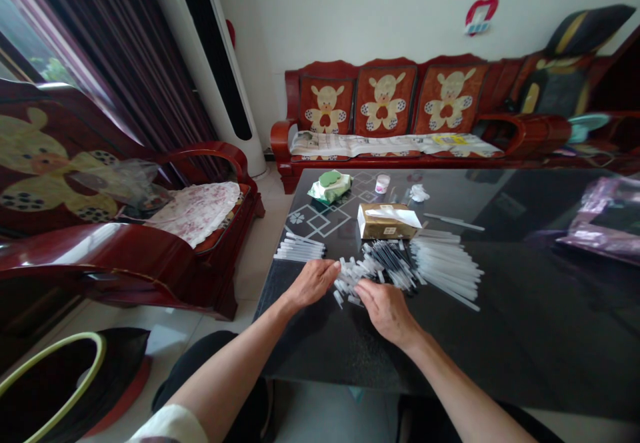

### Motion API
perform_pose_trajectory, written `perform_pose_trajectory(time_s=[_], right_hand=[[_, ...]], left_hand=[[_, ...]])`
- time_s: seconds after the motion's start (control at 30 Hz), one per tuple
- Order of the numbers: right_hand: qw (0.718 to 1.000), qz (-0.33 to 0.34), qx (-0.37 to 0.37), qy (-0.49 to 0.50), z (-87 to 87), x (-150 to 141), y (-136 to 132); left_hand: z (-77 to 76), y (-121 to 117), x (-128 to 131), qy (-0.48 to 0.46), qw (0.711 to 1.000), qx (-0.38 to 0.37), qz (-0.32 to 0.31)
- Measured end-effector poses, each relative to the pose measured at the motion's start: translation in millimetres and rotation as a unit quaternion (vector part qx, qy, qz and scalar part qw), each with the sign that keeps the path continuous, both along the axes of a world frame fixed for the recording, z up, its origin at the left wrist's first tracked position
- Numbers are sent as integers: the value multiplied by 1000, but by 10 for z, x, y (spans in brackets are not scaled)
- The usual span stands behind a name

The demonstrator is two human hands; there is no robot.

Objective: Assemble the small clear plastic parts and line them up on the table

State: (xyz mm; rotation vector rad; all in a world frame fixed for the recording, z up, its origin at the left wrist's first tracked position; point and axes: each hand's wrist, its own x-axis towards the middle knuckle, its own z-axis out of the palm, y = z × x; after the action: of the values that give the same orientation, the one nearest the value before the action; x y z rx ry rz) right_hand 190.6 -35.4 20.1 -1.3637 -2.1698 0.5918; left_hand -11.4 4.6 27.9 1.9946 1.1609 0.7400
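A loose heap of small translucent pen caps [350, 271] lies on the dark table between my hands. My left hand [315, 281] rests at the heap's left side, fingers stretched out, with nothing visible in it. At the near right edge, my right hand [387, 309] reaches the caps with its fingers extended and slightly bent; its palm side is hidden. Behind the right hand lie dark pen refills [393, 259] in a bunch. Farther right, white translucent pen barrels [447, 266] are fanned out. Several white pens with dark ends [300, 248] lie in a row beyond my left hand.
A tissue box [387, 221] stands behind the refills. Farther back are a green wipes pack [330, 187], a small white tub [383, 183] and a crumpled tissue [419, 193]. Pinkish plastic packaging [605, 219] lies right. A wooden armchair [200, 269] flanks the table [505, 356].
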Motion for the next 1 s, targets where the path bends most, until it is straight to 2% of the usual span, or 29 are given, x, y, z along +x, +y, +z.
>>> perform_pose_trajectory(time_s=[0.07,0.1,0.13,0.23,0.3,0.33,0.4,0.47,0.53,0.7,0.8,0.9,1.0], right_hand=[[988,17,-95,120,-33,5,12],[970,21,-157,184,-55,8,16],[943,21,-225,243,-77,12,18],[835,29,-402,374,-123,22,13],[779,53,-463,419,-126,29,1],[762,65,-479,431,-120,31,-6],[746,76,-494,440,-99,31,-20],[752,75,-489,436,-75,24,-29],[783,66,-455,420,-55,13,-30],[920,46,-248,300,3,-4,-8],[975,39,-122,182,59,8,-12],[999,13,-8,40,92,23,-31],[995,-10,75,-73,81,27,-48]], left_hand=[[20,-23,-9,-28,999,-17,-5],[40,-37,-13,-40,999,-23,-13],[65,-50,-17,-47,998,-24,-23],[138,-77,-27,-33,998,0,-54],[170,-83,-33,-17,998,22,-64],[180,-84,-35,-13,997,31,-69],[195,-85,-37,-11,996,47,-78],[207,-85,-35,-12,995,54,-79],[212,-86,-31,-17,997,48,-65],[171,-80,-15,-41,999,-2,-17],[127,-71,-3,-61,997,-39,0],[96,-59,13,-91,993,-75,9],[64,-48,38,-124,986,-109,5]])
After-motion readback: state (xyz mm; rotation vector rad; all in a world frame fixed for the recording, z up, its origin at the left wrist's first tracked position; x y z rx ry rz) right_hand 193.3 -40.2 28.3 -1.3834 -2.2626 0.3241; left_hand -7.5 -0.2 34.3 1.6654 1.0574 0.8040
